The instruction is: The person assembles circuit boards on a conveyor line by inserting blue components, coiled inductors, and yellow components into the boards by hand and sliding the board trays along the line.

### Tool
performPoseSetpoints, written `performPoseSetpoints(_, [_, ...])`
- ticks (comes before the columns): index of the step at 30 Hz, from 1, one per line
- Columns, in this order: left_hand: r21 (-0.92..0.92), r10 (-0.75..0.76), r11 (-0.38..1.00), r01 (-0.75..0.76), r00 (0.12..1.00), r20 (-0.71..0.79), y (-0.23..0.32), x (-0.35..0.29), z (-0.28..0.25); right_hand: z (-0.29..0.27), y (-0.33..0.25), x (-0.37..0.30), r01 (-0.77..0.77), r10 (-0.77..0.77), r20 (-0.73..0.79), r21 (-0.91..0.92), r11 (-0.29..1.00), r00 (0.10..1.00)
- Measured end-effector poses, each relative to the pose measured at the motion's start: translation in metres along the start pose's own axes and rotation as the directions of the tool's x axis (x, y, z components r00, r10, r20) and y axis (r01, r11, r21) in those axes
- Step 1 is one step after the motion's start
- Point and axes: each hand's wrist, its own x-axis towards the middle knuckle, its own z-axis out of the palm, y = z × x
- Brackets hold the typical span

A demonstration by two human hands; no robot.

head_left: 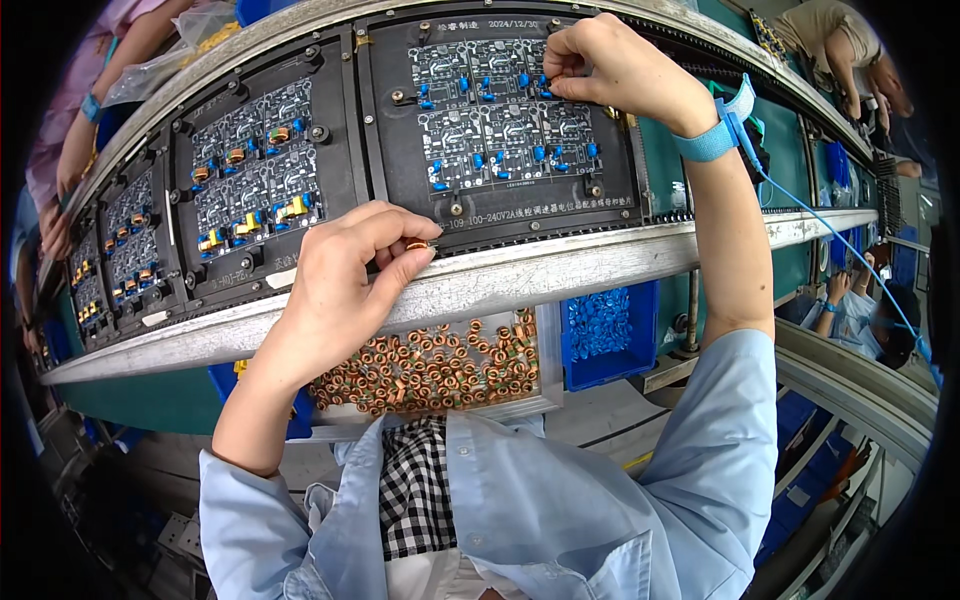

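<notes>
One coil (416,244) pinched in left hand (345,270); right hand (612,72) pinching, object unclear; rail (560,258) separates boards (455,125), tray (549,350).

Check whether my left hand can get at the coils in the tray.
Likely yes: your left hand need only draw back over the rail to the uncovered coils, though it holds a small part.

Circuit boards (452,132) in black trays (378,150) line metal rails (560,252) at an electronics factory. Workers (74,160) stand on both sides of the line, one wearing a corded wrist strap (706,145) above boxed copper coils (450,365).
</notes>
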Motion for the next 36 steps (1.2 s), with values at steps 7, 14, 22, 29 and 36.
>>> performPoseSetpoints(7, [0.008, 0.012, 1.0, -0.012, 1.0, 0.003, -0.002, 0.0, 0.001, 0.006, 0.0, -0.004, -0.008, 0.012, -0.085, 0.044, 0.999, 0.996])
performPoseSetpoints(14, [0.079, 0.09, 0.993, -0.088, 0.996, -0.019, -0.006, -0.003, 0.004, 0.016, -0.009, -0.014, 0.014, 0.013, -0.264, 0.101, 0.995, 0.965])
performPoseSetpoints(22, [0.179, 0.254, 0.955, -0.235, 0.963, -0.086, -0.022, -0.007, 0.01, 0.03, -0.022, -0.055, -0.204, 0.259, -0.654, 0.161, 0.966, 0.711])
performPoseSetpoints(29, [-0.053, 0.038, 0.998, -0.044, 0.994, -0.106, -0.016, -0.018, -0.001, 0.071, -0.044, -0.088, -0.594, 0.679, -0.54, 0.359, 0.72, 0.497])
performPoseSetpoints(36, [-0.36, -0.027, 0.931, -0.062, 0.972, -0.235, -0.014, -0.042, -0.034, 0.072, -0.046, -0.091, -0.56, 0.716, -0.495, 0.45, 0.696, 0.493])
